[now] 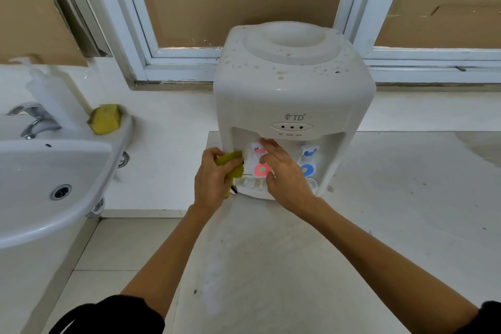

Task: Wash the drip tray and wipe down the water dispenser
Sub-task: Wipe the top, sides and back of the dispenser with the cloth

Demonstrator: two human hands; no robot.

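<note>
Head view: a white water dispenser (294, 95) is seen standing on a pale counter (379, 225), just above the middle of the picture, with its open bottle well at twelve o'clock and brownish spots scattered over its top. In the recess at its front, a red tap (261, 169) is set to the left and a blue tap (307, 169) to the right. The drip tray (252, 184) is seated at the foot of that recess (only its slotted left part is shown; the rest is covered by a hand).

A crumpled yellow-green cloth (233, 164) is gripped by the left hand (214, 179), fingers curled round it, and is pressed against the dispenser's left front edge. The right hand (284, 173) is laid flat in the recess with straight, spread fingers, resting over the red tap and reaching up toward the indicator panel; nothing is held by it.

At nine o'clock a white sink (54, 192) with a chrome faucet (32, 119) is fixed, and a yellow sponge (104, 118) is set on its rim.
</note>
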